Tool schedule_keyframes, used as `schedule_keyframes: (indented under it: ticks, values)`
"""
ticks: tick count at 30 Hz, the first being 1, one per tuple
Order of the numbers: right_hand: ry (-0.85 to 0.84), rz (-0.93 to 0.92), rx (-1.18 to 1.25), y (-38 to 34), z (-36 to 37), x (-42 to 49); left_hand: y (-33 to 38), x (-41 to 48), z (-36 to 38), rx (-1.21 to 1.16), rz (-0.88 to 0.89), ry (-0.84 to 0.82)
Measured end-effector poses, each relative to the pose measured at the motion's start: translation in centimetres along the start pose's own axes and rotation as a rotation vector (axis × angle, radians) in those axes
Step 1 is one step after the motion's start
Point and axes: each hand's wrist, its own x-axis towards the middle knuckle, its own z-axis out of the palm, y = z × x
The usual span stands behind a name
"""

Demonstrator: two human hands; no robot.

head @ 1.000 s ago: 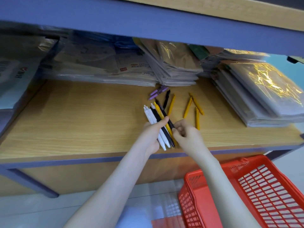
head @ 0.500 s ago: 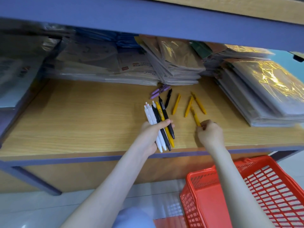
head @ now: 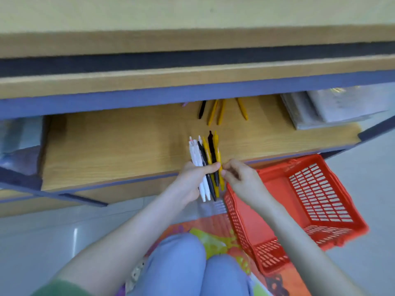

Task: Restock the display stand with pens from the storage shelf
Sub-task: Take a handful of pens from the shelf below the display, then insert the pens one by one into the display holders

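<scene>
Several pens [head: 202,154] sit in the curled fingers [head: 210,167] of the left hand [head: 191,180], the right hand [head: 242,179] pinches a yellow pen [head: 218,150] against them, four loose pens [head: 213,113] lie on the shelf [head: 117,150], so gathering seems half done

Three loose yellow pens [head: 221,112], one basket [head: 320,195]

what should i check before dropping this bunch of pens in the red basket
1. Left hand grips the pen bundle: ok.
2. Right hand pinches the yellow pen at the bundle's right edge: ok.
3. Red basket close by on the right: ok.
4. All shelf pens gathered: not ok, loose pens lie farther back.
5. Pen count in the bundle: cannot tell, they overlap.
</scene>
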Motion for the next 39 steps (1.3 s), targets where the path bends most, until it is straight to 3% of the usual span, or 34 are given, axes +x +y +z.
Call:
schedule_keyframes:
  ticks: [3, 6, 9, 15, 21, 25, 29, 32, 39]
  values:
    - [-0.114, 0.121, 0.119, -1.9, -3.2, -3.4, 0.9, -5.7, 0.4, 0.115, -0.118, -0.118]
    - [-0.133, 0.286, 0.468, -5.6, -7.1, -6.9, 2.4, -11.4, 1.6, 0.242, -0.184, -0.217]
    - [-0.195, 0.323, 0.718, -9.7, -10.8, -10.3, 4.5, -16.8, 3.0, 0.302, -0.216, -0.27]
    - [-0.226, 0.32, 0.655, -19.5, -17.9, -15.8, 9.9, -28.7, 5.0, 0.32, -0.176, -0.248]
    - [-0.176, 0.241, 0.584, -30.7, -21.8, -17.5, 16.5, -39.7, 2.3, 0.195, -0.09, -0.262]
    - [-0.259, 0.124, 0.596, -38.3, -20.7, -17.9, 21.1, -44.2, -1.8, 0.172, 0.027, -0.245]
    - [-0.337, 0.043, 0.654, -46.1, -17.8, -17.7, 24.0, -47.6, -8.1, 0.06, 0.164, -0.068]
    - [-0.429, -0.026, 0.734, -53.2, -12.5, -17.5, 25.5, -51.0, -15.1, -0.049, 0.215, -0.001]
    - [-0.589, -0.15, 0.776, -69.0, 1.1, -15.4, 31.0, -57.7, -33.0, -0.006, 0.311, 0.16]
